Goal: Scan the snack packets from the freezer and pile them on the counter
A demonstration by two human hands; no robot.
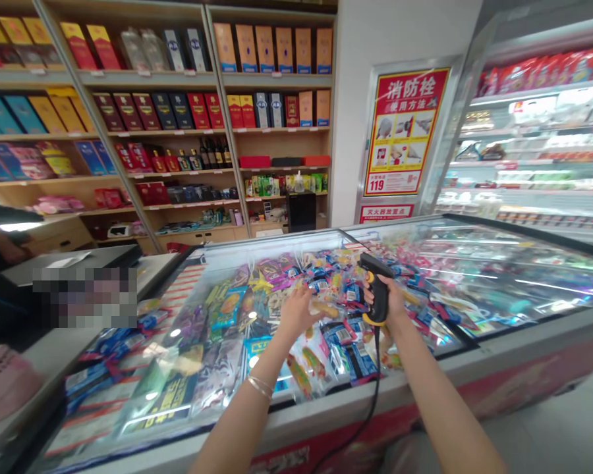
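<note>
Mid-scan: right hand [393, 299] closed around the barcode scanner [375, 286], aimed into the open chest freezer [425, 378]. Left hand [296, 313], fingers loosely spread and holding nothing, reaches onto the ice cream packets [326, 309]. Next move probably needs one packet's barcode turned toward the scanner.

Retail shop: wall shelves [188, 79] of boxed liquor, glass-topped chest freezer [425, 368] full of packaged ice creams, refrigerated display case [538, 145], handheld barcode scanner [375, 289].
</note>
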